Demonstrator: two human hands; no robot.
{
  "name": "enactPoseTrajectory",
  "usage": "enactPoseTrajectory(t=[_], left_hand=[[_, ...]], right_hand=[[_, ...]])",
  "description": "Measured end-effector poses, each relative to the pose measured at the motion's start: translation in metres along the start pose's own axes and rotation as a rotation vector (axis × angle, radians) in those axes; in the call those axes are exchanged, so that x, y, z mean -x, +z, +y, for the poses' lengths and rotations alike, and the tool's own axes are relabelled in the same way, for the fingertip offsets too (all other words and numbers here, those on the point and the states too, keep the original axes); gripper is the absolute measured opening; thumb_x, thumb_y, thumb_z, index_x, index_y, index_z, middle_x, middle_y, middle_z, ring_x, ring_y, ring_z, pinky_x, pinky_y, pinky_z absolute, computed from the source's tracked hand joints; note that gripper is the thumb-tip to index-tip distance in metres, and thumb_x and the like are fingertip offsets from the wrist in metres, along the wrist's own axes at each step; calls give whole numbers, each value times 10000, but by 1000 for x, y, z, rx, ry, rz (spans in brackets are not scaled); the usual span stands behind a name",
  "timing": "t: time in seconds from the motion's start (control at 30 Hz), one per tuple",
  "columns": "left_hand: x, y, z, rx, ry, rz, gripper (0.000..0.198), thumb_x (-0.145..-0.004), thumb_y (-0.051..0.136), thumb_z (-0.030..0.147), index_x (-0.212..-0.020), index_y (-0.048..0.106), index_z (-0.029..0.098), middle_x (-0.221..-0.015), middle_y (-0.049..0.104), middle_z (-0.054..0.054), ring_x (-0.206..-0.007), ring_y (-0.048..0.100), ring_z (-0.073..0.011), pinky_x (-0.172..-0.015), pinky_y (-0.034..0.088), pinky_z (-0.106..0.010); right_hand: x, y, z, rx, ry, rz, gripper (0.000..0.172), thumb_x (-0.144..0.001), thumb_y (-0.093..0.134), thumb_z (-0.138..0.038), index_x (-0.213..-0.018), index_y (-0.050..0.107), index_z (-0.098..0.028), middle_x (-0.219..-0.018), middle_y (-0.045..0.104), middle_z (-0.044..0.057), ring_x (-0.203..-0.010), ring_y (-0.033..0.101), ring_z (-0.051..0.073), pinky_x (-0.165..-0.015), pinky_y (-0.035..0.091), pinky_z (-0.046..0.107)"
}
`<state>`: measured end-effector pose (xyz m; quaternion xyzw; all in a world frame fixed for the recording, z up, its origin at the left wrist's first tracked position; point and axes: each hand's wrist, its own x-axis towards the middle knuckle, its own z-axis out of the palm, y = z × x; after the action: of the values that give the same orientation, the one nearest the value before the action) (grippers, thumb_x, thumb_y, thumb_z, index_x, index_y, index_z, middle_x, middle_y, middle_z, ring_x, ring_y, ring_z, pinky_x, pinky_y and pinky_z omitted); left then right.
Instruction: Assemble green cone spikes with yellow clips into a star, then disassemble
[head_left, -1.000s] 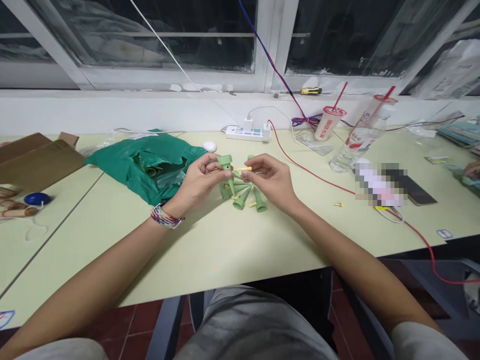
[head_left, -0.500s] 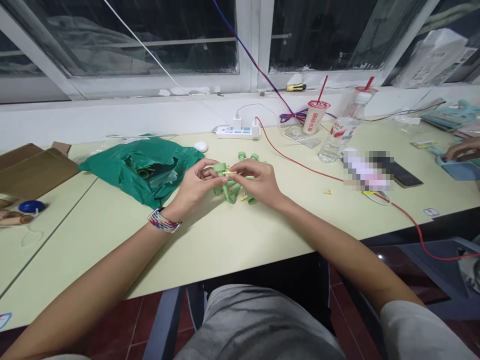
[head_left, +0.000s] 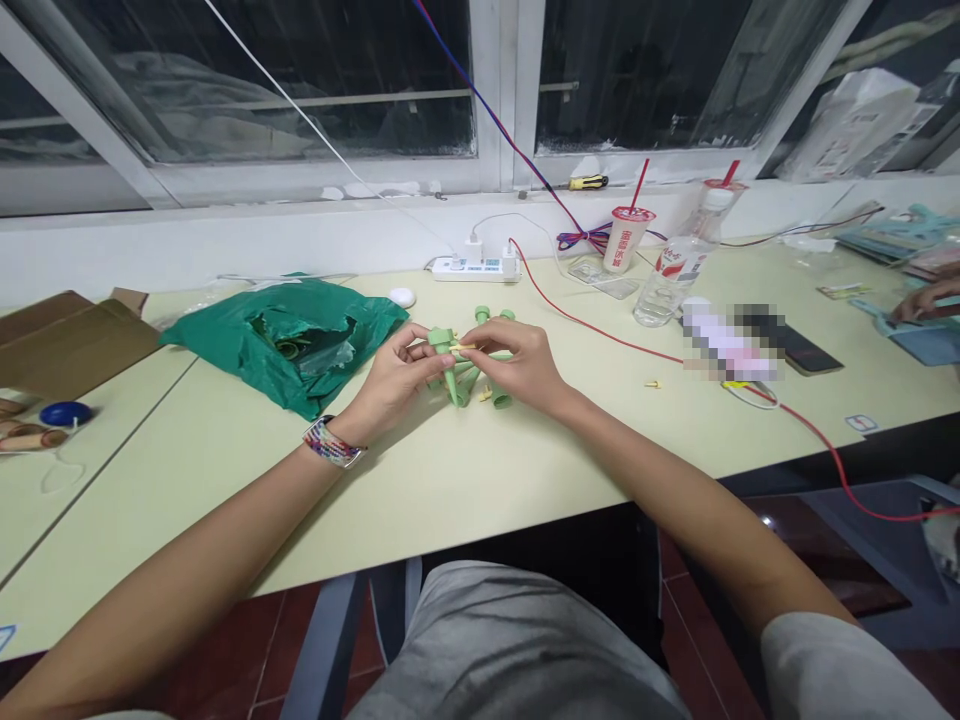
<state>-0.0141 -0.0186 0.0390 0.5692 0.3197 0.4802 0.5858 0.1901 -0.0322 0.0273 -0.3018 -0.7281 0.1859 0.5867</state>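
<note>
Holding green spike [head_left: 440,337] tip-down

Gripping in left hand [head_left: 394,372], with long axis near upright, above table [head_left: 487,470]; pinching yellow peg [head_left: 462,347] crosswise in right hand [head_left: 525,365], pointing left. Compared with a second ago, bringing hands closer.

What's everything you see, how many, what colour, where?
Held spike: one, light green, centre
Held peg: one, yellow, centre
Other spikes: several, light green, centre
Loose pegs: at least two, yellow, centre and right
Torn bag: one, green, left
Cardboard: one piece, brown, far left
Ball: one, blue, far left
Power strip: one, white, back centre
Cables: several, red, white, blue, back, right
Cups: two, pale, back right
Bottle: one, clear, back right
Phone-like slab: one, dark, right
Handled tool: one, yellow, black, back
Window panes: several, dark, back
Tabletops: at least two, pale yellow, middle
Another person's hand: one, far right edge
Wristband: one, multicoloured, left of centre
Left hand: one, bare, centre
Right hand: one, bare, centre
</note>
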Motion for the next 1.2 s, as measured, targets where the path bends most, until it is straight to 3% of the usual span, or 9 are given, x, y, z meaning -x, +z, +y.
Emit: enactPoseTrajectory(t=[0.2,0.4,0.57,0.67,0.77,1.03,1.2], left_hand=[[1,0,-1,-96,57,19,486,-666,1028,395,-831,611,208,-735,680,26,-673,626,-125,-640,518,-248],[-3,-6,-3,-263,199,67,475,-665,1029,367,-864,625,215,-750,698,16,-689,653,-141,-636,527,-255],[-5,-10,-2,-154,108,15,387,-728,986,417,-963,764,205,-891,768,-44,-811,730,-195,-767,623,-329],[-5,-10,-3,-68,46,16,428,-733,984,393,-1078,795,222,-945,792,-64,-890,763,-232,-828,647,-370],[-5,-11,-5,-30,9,33,500,-720,993,379,-1159,800,240,-922,794,-62,-902,775,-244,-847,653,-385],[-1,-11,-5,-64,69,38,454,-628,1045,382,-943,753,236,-873,799,-34,-779,755,-203,-800,655,-380],[1,-10,-3,-157,137,50,433,-642,1038,372,-929,745,232,-884,794,-41,-759,743,-194,-777,649,-372]], right_hand=[[2,2,-1,-13,-16,-11,160,-961,713,-325,-859,776,-219,-877,782,49,-804,710,185,-740,612,332],[0,5,1,-255,316,-37,232,-833,833,-424,-865,777,-202,-829,774,25,-769,733,188,-735,628,338],[-5,2,4,-251,299,-32,215,-842,816,-418,-908,780,-216,-882,789,20,-837,749,195,-820,640,354],[-5,1,9,-339,339,-48,221,-838,815,-404,-957,787,-220,-931,805,29,-902,786,220,-902,657,396],[-4,2,13,-415,398,-50,256,-809,844,-413,-955,770,-216,-884,799,24,-860,802,223,-876,676,397],[-5,0,7,-463,432,-90,377,-733,916,-497,-873,762,-183,-755,774,22,-726,782,206,-756,687,359],[-3,0,-2,-481,475,-85,451,-664,962,-540,-839,756,-178,-706,766,27,-678,773,213,-699,692,365]])
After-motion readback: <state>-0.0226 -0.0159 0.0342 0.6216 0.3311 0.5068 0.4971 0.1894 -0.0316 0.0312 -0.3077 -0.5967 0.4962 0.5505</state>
